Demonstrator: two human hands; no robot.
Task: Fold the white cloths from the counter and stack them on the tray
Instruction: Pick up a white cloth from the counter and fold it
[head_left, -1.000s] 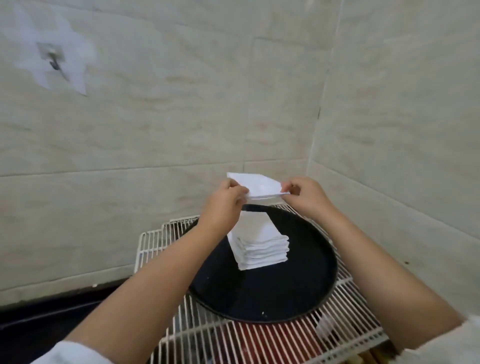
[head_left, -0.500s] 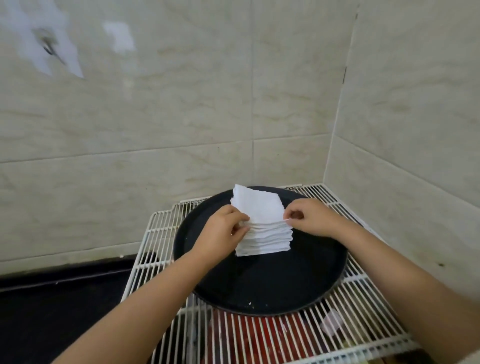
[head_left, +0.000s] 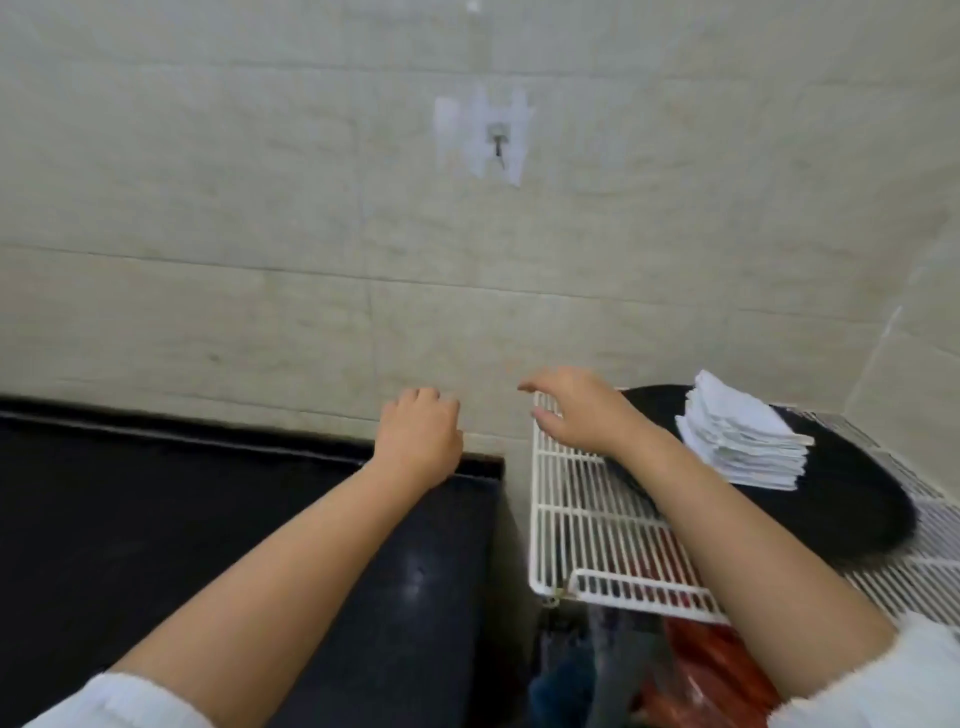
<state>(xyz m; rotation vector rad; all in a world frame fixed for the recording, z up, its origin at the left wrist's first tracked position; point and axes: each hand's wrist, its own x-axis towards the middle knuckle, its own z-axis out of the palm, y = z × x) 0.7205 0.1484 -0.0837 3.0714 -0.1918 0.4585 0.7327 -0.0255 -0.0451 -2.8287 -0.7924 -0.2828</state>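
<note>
Head view: unmarked folded cloths (head_left: 745, 439)

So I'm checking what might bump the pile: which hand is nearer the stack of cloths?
Right. The right hand hovers just left of the stack of cloths; the left hand is farther left, over the counter.
</note>
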